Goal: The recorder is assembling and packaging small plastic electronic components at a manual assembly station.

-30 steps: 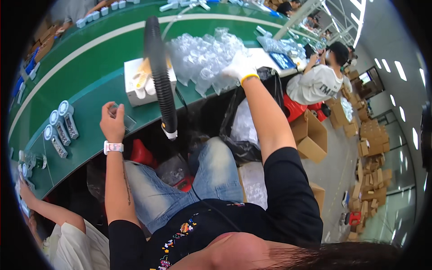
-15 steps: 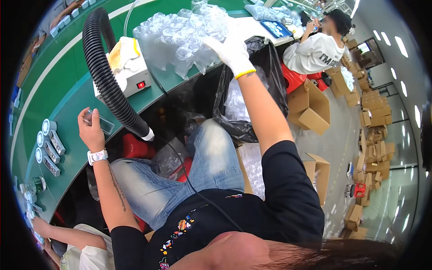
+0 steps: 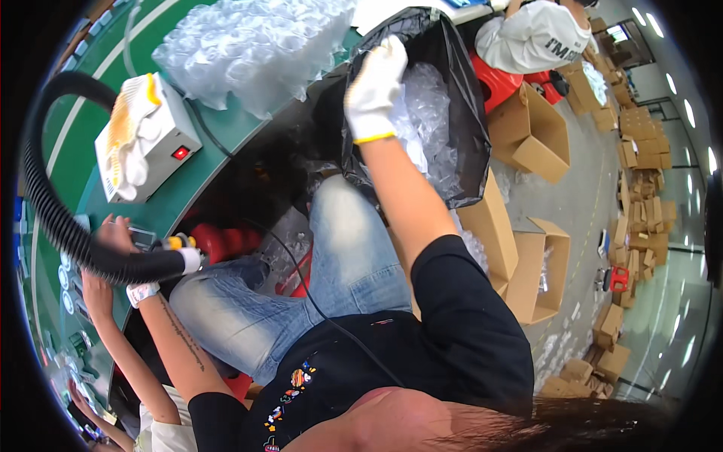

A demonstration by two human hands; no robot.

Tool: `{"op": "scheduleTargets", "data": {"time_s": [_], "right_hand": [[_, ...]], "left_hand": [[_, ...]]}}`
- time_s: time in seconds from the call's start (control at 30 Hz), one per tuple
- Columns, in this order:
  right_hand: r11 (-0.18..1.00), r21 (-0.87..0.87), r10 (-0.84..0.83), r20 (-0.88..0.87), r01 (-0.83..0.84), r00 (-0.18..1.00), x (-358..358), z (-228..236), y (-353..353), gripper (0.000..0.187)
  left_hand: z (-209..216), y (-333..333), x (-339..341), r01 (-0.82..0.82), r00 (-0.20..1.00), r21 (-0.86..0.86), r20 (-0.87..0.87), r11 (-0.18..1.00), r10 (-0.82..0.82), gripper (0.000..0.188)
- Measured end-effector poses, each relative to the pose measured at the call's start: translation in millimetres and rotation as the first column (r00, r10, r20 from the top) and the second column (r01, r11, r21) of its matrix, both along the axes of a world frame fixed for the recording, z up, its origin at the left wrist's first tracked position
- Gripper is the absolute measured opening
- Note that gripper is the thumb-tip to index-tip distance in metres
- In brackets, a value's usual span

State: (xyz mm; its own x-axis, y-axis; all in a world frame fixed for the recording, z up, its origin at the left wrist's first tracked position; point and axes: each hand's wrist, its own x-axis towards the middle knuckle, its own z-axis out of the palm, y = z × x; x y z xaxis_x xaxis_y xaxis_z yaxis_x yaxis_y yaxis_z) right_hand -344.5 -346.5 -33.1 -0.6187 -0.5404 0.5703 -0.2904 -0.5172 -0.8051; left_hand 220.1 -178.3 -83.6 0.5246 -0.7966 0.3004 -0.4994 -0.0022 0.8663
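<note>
My right hand (image 3: pixel 374 90), in a white glove with a yellow cuff, is raised over the near-left rim of a black plastic bag (image 3: pixel 474 143). Its fingers are bunched together, and whatever they may hold does not show. Crumpled clear plastic film (image 3: pixel 433 113) fills the bag's mouth. At the left, my bare left hand (image 3: pixel 114 232) closes on a small clear plastic box (image 3: pixel 141 239) above the green table edge. A black corrugated hose (image 3: pixel 56 207) passes in front of that hand and hides its lower part; the hose's white end (image 3: pixel 191 261) lies just above my watch.
A white box-shaped machine (image 3: pixel 154 151) with a red switch carries a yellow-white glove (image 3: pixel 132 139). Behind stands a heap of clear crinkled plastic (image 3: pixel 248 53). A co-worker's arm (image 3: pixel 128 354) reaches beside my left forearm. Open cardboard boxes (image 3: pixel 531 139) stand at right.
My right hand has come away from the plastic heap to the black bag. The hose has swung left and down across my left hand. A co-worker's arm has reached in beside mine.
</note>
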Motion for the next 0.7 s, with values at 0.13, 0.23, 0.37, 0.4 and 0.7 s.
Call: {"op": "scheduleTargets", "data": {"time_s": [0.13,0.23,0.37,0.4,0.7], "right_hand": [[0.891,0.449,0.421,-0.874,0.066,0.244,-115.5,-72.2,68.4,0.016],[0.27,0.939,0.926,-0.314,0.213,0.211,-116.6,-123.0,146.9,0.028],[-0.003,0.988,0.909,-0.06,0.151,0.413,-97.9,-132.4,179.2,0.033],[-0.035,0.995,0.883,-0.015,0.098,0.468,-98.3,-136.9,181.6,0.034],[-0.278,0.884,0.939,0.169,0.375,0.299,-160.6,-274.0,55.1,0.041]], "left_hand": [[-0.4,3.1,-12.8,0.004,0.99,-0.022,-0.143,1.0,-0.007,0.035],[12.0,9.1,-14.8,-0.01,0.992,0.01,-0.129,1.0,0.012,0.034],[33.6,9.5,-33.9,-0.051,0.994,0.035,-0.095,0.998,0.054,0.034],[35.5,11.2,-39.5,-0.069,0.994,0.039,-0.084,0.997,0.072,0.034],[38.5,14.9,-47.4,-0.053,0.995,0.028,-0.089,0.998,0.055,0.034]]}}
